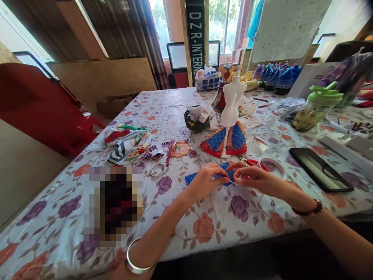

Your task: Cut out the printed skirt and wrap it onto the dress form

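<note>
Over a small blue patterned fabric piece (191, 179), my left hand (207, 179) has its fingers closed in a pinch. My right hand (254, 177) is also pinched, its fingertips close to those of the left. A thin whitish sliver shows between the two, too small to name. Just behind the right hand lie red-handled scissors (253, 162) and a large roll of white tape (279, 168). Beyond the hands a white dress-form mannequin (230, 97) stands upright. A blue, orange and red skirt piece (214, 142) is spread at its base.
To the left lie a smaller tape roll (157, 170), a cut patterned fabric piece (179, 149) and crumpled fabric (128, 146). A dark basket (196, 124) holds white scraps. On the right are a black phone (317, 169) and a green-lidded jar (311, 111). One left area is pixelated.
</note>
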Tool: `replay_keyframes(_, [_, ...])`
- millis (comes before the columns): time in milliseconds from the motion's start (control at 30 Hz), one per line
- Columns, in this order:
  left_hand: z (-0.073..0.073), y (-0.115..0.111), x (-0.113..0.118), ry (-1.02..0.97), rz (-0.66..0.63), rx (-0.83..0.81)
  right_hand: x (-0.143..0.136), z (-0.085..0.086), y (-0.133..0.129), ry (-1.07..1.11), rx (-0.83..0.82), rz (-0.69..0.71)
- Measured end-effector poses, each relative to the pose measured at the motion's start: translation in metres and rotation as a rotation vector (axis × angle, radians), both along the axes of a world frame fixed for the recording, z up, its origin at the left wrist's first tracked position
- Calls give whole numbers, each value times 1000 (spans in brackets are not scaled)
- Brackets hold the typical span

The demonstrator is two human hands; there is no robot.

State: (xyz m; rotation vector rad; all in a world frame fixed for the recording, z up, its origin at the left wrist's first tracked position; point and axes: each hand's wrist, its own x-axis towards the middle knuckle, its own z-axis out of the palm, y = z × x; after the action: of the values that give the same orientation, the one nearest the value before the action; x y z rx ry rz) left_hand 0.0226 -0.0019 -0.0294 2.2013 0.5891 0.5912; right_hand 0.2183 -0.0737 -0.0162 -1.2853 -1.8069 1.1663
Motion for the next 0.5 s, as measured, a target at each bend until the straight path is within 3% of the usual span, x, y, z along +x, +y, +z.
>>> replay_keyframes(200, [3,-3,0,-6,24,-14,-2,-3,1,103,-73,-79])
replay_keyframes(333, [10,-5,0,-9,69,-17,-3,-12,4,171,-50,-297])
replay_keyframes(500, [12,-8,2,-23,81,-7,-8,-20,4,35,93,-465])
